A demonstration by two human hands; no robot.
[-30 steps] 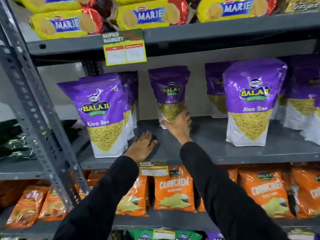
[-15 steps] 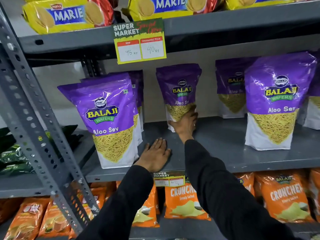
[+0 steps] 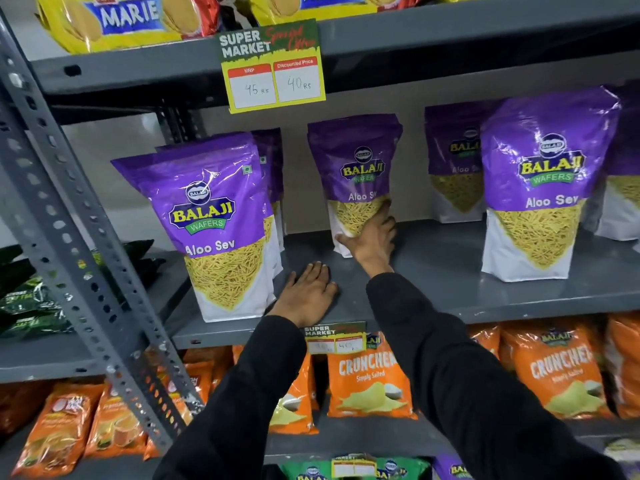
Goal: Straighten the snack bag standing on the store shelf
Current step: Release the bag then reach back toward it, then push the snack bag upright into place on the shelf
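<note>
Unchanged since earlier: right hand (image 3: 372,239) grasping purple plastic Aloo Sev snack bag (image 3: 355,168), frame centre | left hand (image 3: 308,292) flat, fingers released, on grey metal shelf (image 3: 450,271).

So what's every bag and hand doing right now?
Middle Aloo Sev bag: standing, held low by the right hand.
Left hand: flat on the shelf, holding nothing.
Front left Aloo Sev bag: standing, leaning slightly.
Right Aloo Sev bag: standing, untouched.

Grey metal shelf (image 3: 433,271): purple Aloo Sev bags (image 3: 540,188) upright, left hand (image 3: 308,292) flat near front edge
</note>
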